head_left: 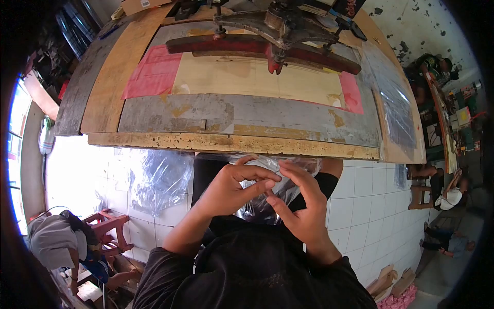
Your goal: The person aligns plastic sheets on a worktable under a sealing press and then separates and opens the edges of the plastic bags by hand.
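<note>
My left hand is over my lap, its thumb and index fingertip close together in a pinch. Whatever is between them, if anything, is too thin to make out. Facing it, my right hand is curved, with the thumb apart from the fingers and nothing visibly gripped. Crumpled clear plastic lies on my lap just under and behind both hands, partly hidden by them. Both hands are below the front edge of the worktable.
A heavy metal press bar spans the worktable above a cream sheet with pink ends. Clear plastic sheets lie on the tiled floor at left; another clear sheet is on the table's right. A red stool and other people are nearby.
</note>
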A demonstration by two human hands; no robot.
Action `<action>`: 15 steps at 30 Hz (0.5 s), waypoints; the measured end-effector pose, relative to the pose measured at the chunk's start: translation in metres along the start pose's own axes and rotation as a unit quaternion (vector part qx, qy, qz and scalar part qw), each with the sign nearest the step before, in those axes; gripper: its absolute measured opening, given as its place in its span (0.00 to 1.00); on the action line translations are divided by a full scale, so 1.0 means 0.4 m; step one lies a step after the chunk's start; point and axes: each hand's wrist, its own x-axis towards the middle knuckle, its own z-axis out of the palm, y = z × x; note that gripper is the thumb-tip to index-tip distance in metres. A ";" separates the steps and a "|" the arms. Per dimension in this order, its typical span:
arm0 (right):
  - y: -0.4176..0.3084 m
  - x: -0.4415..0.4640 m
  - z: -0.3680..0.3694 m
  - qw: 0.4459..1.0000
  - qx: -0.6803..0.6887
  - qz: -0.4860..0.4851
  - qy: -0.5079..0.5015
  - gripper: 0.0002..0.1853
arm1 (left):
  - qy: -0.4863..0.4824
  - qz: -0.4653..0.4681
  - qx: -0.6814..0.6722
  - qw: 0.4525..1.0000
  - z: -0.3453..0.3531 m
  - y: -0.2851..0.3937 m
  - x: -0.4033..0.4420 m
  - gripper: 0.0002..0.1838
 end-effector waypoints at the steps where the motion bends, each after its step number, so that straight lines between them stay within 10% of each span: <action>1: -0.001 0.001 0.002 1.000 0.000 0.000 0.000 0.32 | -0.002 -0.020 0.002 1.000 0.002 0.005 0.000 0.08; 15: -0.016 0.018 0.010 0.994 -0.047 -0.033 0.089 0.24 | 0.034 0.082 0.137 0.986 0.011 0.024 0.010 0.07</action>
